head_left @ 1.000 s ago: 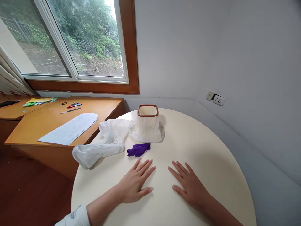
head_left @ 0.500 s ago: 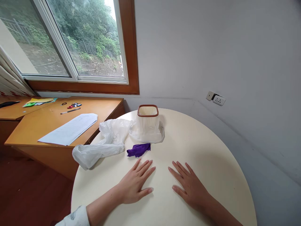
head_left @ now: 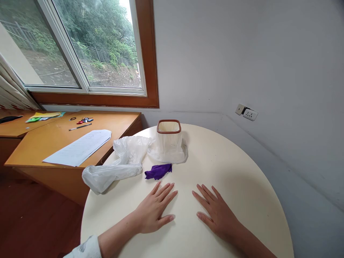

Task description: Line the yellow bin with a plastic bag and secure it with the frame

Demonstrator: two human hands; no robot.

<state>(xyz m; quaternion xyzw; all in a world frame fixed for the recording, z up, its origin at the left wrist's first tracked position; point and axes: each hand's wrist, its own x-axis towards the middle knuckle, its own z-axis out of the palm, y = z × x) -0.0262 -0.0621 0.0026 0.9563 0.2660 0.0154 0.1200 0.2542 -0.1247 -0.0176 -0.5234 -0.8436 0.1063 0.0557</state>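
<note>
My left hand (head_left: pixel 154 209) lies flat on the round cream table (head_left: pixel 231 157), its fingers spread and holding nothing. Just beyond its fingertips is a crumpled purple cloth (head_left: pixel 158 171), not touched by the hand. To the right, my right hand (head_left: pixel 215 211) also rests palm down with fingers apart. Farther back stands a small bin (head_left: pixel 169 138) with a brown rim, lined with a clear plastic bag that spreads around its base. A crumpled translucent plastic bag (head_left: pixel 113 175) lies to the left of the cloth, reaching the table's left edge.
A wooden desk (head_left: pixel 64 132) adjoins on the left, bearing paper sheets (head_left: pixel 80 147), a pen (head_left: pixel 80 127) and keys (head_left: pixel 86 120). Behind are a window (head_left: pixel 99 43) and a pale wall (head_left: pixel 201 53) with a power socket (head_left: pixel 250 114).
</note>
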